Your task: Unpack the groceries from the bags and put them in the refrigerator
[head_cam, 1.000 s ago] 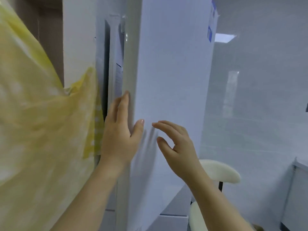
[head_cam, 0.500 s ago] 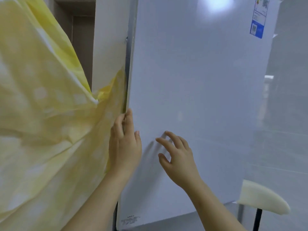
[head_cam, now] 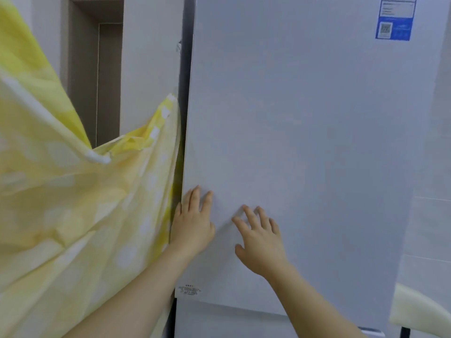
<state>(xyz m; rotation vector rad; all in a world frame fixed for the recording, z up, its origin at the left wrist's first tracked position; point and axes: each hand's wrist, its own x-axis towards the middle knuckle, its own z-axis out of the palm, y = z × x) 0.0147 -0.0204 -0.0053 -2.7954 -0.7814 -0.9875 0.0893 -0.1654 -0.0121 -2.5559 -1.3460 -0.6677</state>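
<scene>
The white refrigerator door (head_cam: 305,142) fills most of the head view and sits nearly flush with the cabinet. My left hand (head_cam: 192,223) lies flat on the door near its left edge, fingers spread. My right hand (head_cam: 258,237) presses the door just to the right of it, fingers apart. Neither hand holds anything. A lower refrigerator door (head_cam: 244,323) shows beneath. No groceries or bags are visible.
A yellow checked cloth (head_cam: 73,191) hangs at the left, with one corner against the refrigerator's left side. A doorway (head_cam: 97,76) stands behind it. A blue label (head_cam: 394,23) is stuck at the door's upper right. A cream chair (head_cam: 419,315) is at the lower right.
The refrigerator door has swung from partly open to nearly closed. Both hands have followed it, and my left hand has shifted from the door's edge onto its front.
</scene>
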